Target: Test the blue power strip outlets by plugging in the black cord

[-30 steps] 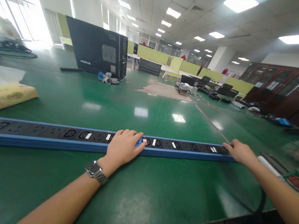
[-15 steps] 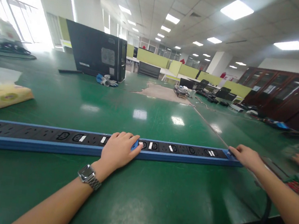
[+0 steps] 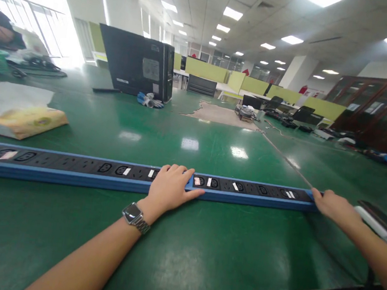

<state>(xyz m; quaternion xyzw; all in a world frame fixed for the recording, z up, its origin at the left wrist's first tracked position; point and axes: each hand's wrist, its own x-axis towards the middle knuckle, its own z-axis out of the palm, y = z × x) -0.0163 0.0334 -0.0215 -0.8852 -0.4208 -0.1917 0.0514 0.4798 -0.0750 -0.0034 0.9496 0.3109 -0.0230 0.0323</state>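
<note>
Since a second ago, our right hand (image 3: 334, 207) has slid off the top of the long blue power strip (image 3: 70, 171) to its very end, and the small blue piece once under our left fingers no longer shows. We now rest our left hand (image 3: 170, 188) palm-down over the middle of the strip, fingers spread loosely across the black socket row and the thumb stretched along the blue front edge; it lies flat on it, not clenched around anything. Our right hand cups the strip's right end, fingers curled against it, though how tightly we cannot tell. A metal watch (image 3: 135, 216) sits on our left wrist. We see the strip lying flat across the green counter (image 3: 200, 259), running from the left border to our right hand. Behind it to the left lies a yellow tissue pack (image 3: 23, 121), and farther back a black computer case (image 3: 135, 68) stands upright.
</note>
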